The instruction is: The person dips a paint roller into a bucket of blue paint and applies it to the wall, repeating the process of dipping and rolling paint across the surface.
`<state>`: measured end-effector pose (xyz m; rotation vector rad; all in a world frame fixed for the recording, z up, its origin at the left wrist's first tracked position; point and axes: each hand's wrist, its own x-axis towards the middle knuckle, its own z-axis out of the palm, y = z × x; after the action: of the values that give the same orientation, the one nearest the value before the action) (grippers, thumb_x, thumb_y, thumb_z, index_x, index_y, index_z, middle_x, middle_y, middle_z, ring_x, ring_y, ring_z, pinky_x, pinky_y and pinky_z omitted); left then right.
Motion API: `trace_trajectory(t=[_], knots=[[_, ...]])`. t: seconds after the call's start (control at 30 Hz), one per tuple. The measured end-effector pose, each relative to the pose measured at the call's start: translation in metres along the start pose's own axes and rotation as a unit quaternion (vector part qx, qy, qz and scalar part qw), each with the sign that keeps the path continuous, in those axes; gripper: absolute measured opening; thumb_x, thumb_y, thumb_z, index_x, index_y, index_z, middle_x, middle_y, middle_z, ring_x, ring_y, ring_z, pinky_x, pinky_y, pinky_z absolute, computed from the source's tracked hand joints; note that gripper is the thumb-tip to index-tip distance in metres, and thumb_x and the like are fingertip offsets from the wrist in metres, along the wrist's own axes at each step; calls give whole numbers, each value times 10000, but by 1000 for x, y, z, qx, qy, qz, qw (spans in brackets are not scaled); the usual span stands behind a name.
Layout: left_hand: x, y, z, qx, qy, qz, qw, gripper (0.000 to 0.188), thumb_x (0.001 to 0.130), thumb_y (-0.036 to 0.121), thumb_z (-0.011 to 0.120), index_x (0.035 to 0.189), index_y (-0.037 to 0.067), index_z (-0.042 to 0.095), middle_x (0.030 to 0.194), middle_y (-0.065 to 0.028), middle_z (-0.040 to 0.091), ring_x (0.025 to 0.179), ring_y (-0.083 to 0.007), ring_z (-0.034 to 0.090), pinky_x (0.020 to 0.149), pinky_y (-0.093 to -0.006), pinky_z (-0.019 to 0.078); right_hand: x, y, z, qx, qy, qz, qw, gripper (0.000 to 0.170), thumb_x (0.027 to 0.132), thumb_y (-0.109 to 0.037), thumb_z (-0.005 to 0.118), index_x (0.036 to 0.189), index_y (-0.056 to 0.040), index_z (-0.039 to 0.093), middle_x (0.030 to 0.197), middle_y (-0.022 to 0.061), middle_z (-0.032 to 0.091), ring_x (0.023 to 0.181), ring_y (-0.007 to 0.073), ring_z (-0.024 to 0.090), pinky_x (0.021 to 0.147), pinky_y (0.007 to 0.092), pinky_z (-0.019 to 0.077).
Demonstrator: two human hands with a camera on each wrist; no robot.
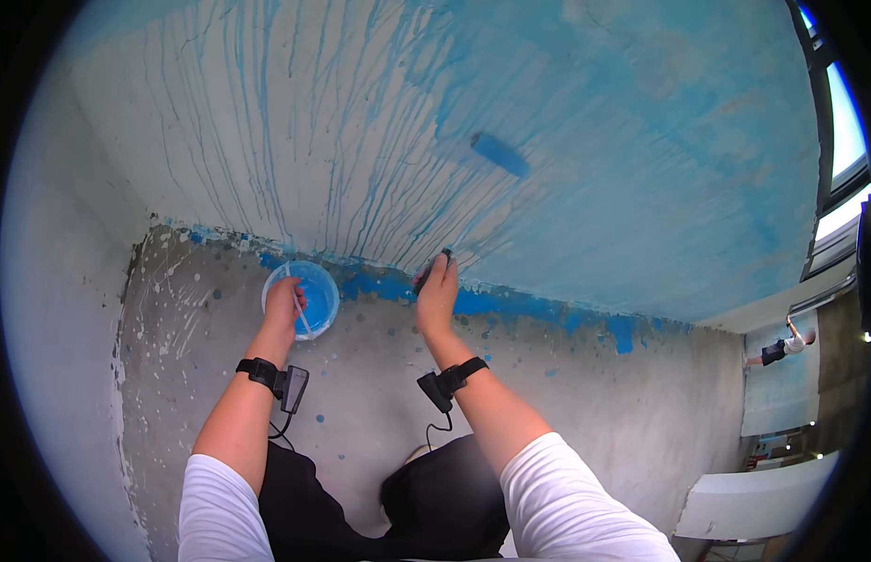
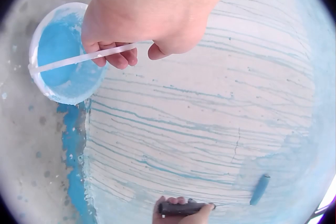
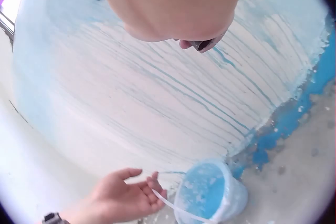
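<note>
My left hand (image 1: 282,307) holds the thin white bail handle (image 2: 68,63) of a plastic bucket (image 1: 335,288), its fingers hooked under the strip. Blue paint (image 2: 55,50) coats the bucket's inside. To the right, my right hand (image 1: 437,295) grips the dark handle (image 2: 178,209) of a paint roller. The blue roller sleeve (image 1: 499,155) lies over the painted part of the wall (image 1: 623,187), up and right of that hand. In the right wrist view the back of the hand hides most of the handle.
Blue drips run down the pale wall (image 1: 211,122) to a blue-stained floor edge (image 1: 492,302). Paint spots mark the grey floor (image 1: 361,375). A side wall (image 1: 61,272) stands at left, windows (image 1: 846,140) at far right. Another person (image 1: 782,347) is in the distance.
</note>
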<state>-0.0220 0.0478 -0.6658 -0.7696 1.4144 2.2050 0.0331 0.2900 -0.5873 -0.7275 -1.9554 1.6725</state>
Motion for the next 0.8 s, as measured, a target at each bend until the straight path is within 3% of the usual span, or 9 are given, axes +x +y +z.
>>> trace_trajectory(t=[0.1, 0.17, 0.27, 0.33, 0.4, 0.47, 0.6, 0.67, 0.8], knots=[[4, -3, -3, -6, -10, 4, 1000, 133, 843, 197, 573, 894, 76, 554, 743, -32, 522, 601, -134, 515, 544, -268, 440, 19, -30, -1, 96, -4, -27, 995, 295, 1024, -308, 356, 915, -49, 442, 673, 26, 487, 583, 129, 475, 561, 284, 427], [0, -1, -1, -6, -3, 3, 1000, 134, 843, 198, 573, 892, 75, 554, 743, -32, 522, 602, -134, 516, 543, -267, 439, 27, -49, -3, 165, 39, -56, 984, 312, 1023, -347, 344, 930, -58, 414, 721, 45, 485, 627, 148, 507, 637, 324, 506], [-3, 3, 0, -4, 3, 2, 1000, 136, 843, 201, 575, 890, 75, 553, 744, -31, 522, 608, -134, 518, 545, -266, 440, 28, -44, -4, 244, 55, -24, 968, 322, 1022, -359, 338, 935, -56, 403, 726, 54, 479, 625, 151, 500, 678, 353, 532], [-1, 1, -1, -2, 1, 0, 1000, 137, 842, 202, 576, 891, 75, 553, 745, -30, 522, 612, -135, 519, 548, -267, 440, 25, -9, -6, 194, 32, -13, 980, 326, 1022, -362, 337, 936, -54, 402, 731, 58, 476, 629, 151, 497, 671, 353, 528], [4, -3, -5, 8, -17, 4, 1000, 205, 846, 226, 586, 964, 60, 570, 784, -33, 527, 680, -144, 528, 637, -276, 462, 14, 22, -5, 144, 9, -3, 990, 331, 1022, -365, 336, 936, -52, 401, 735, 62, 473, 632, 151, 493, 664, 353, 524], [5, -4, -4, -1, -15, 5, 1000, 174, 841, 218, 587, 925, 68, 560, 761, -32, 525, 648, -141, 524, 594, -271, 451, 2, 36, -2, 114, -41, 47, 992, 334, 1022, -368, 331, 933, -53, 399, 726, 59, 475, 633, 153, 500, 657, 350, 518], [0, -2, 0, -9, -7, 6, 1000, 148, 836, 208, 588, 881, 73, 549, 736, -32, 523, 614, -138, 522, 554, -266, 445, 1, 20, 0, 130, -26, 71, 989, 328, 1022, -357, 346, 916, -53, 410, 731, 47, 479, 616, 145, 491, 596, 309, 467], [2, -1, -4, -7, -12, 5, 1000, 147, 836, 208, 588, 880, 72, 549, 736, -33, 523, 616, -138, 523, 558, -267, 446, 12, -14, -5, 101, 20, 6, 995, 325, 1025, -349, 335, 920, -51, 411, 711, 44, 478, 599, 146, 498, 578, 301, 456], [-2, 1, -2, -11, -5, 0, 1000, 146, 836, 207, 588, 879, 73, 550, 737, -35, 523, 617, -139, 523, 556, -266, 444, 26, -22, -7, 139, 42, -19, 989, 328, 1024, -357, 322, 932, -52, 397, 687, 52, 476, 584, 160, 519, 581, 302, 477]])
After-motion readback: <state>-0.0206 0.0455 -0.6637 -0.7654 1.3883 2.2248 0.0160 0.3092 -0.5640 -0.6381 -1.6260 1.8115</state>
